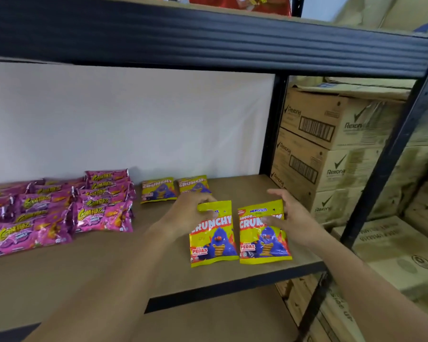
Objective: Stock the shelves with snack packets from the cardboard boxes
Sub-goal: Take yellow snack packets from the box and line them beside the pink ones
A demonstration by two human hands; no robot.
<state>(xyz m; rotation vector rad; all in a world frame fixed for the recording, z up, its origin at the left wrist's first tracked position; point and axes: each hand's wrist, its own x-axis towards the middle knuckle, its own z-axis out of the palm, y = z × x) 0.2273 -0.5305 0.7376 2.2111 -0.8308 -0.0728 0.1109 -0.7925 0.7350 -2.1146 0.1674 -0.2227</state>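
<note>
Two glossy yellow Crunchy packets (240,234) lie flat, side by side, near the brown shelf board's (109,270) front edge. The left hand (192,213) pinches the left packet's top; the right hand (290,219) rests spread-fingered on the right one, apparently not gripping. Crinkly pink packets (59,208) crowd the left, partly cut off.

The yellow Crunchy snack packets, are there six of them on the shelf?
No, four yellow Crunchy snack packets show on the brown shelf board: two behind, two in front.

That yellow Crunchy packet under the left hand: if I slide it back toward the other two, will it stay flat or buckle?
The yellow Crunchy packet looks like a thin, glossy, puffed foil pouch, so it is probably light and slides easily on the smooth shelf board. Pushed by its top seam, where the left hand pinches it, it may crumple. It lies flat, so rolling seems unlikely.
</note>
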